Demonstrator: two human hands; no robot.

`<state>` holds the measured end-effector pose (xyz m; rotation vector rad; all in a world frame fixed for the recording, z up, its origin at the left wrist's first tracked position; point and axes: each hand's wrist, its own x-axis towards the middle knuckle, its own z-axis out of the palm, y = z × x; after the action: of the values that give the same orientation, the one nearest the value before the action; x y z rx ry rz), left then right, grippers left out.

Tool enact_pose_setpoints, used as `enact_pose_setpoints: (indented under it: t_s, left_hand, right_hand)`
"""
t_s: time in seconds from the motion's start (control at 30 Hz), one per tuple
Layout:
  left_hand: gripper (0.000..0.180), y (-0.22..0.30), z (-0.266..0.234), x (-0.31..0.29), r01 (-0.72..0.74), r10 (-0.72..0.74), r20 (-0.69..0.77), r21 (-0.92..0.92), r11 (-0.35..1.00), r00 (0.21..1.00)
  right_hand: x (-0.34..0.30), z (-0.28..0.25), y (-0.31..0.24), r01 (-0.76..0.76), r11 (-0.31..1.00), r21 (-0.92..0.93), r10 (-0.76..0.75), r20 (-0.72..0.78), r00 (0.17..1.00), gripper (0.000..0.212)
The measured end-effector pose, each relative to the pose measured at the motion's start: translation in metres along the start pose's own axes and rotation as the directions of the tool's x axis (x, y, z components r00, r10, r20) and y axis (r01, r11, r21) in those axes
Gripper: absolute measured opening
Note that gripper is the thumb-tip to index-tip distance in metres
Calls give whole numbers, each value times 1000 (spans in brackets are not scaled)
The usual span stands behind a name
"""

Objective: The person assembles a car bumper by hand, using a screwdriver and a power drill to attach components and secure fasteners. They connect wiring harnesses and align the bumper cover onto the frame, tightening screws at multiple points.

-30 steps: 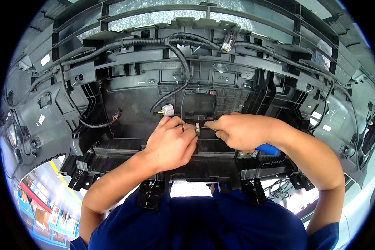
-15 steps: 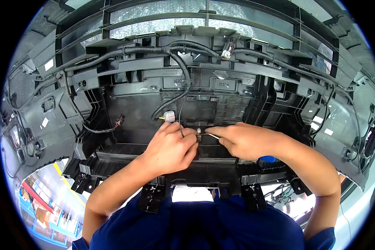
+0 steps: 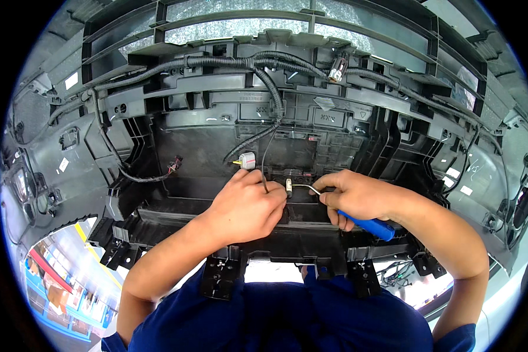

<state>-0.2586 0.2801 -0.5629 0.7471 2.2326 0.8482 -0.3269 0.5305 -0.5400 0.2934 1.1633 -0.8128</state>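
Note:
My right hand (image 3: 358, 193) is closed round a blue-handled tool (image 3: 381, 229). Its thin bent metal shaft (image 3: 305, 186) runs left to a small whitish part (image 3: 288, 186) at my left fingertips; whether it touches cannot be told. My left hand (image 3: 249, 202) is closed, with a thin black cable (image 3: 264, 161) running down into its fingers. What else those fingers grip is hidden. Just above the left knuckles lies a light grey connector (image 3: 248, 161) with a yellow wire.
Both hands work inside a large black plastic bumper shell (image 3: 199, 146). A corrugated wiring harness (image 3: 217, 62) crosses its upper part. Connectors hang at the left (image 3: 175, 164) and upper right (image 3: 338, 69). Black brackets (image 3: 220, 276) stand at the near edge, close to my body.
My right hand has turned and shifted slightly right, so more of the blue handle shows. The whitish part is now more visible. My left hand keeps its grip; the whole view has shifted slightly.

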Motion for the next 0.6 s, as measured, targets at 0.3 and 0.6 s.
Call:
enact_pose_setpoints:
  t_s: [0.3, 0.6]
  left_hand:
    - [8, 1, -1, 1, -5, 5, -2, 3, 1000, 1000]
    - [6, 1, -1, 1, 10, -10, -6, -29, 1000, 1000]
  right_hand:
    - [4, -10, -7, 121, 928, -352, -126, 11, 992, 34]
    - [11, -12, 0, 173, 674, -718, -321, -75, 944, 20]
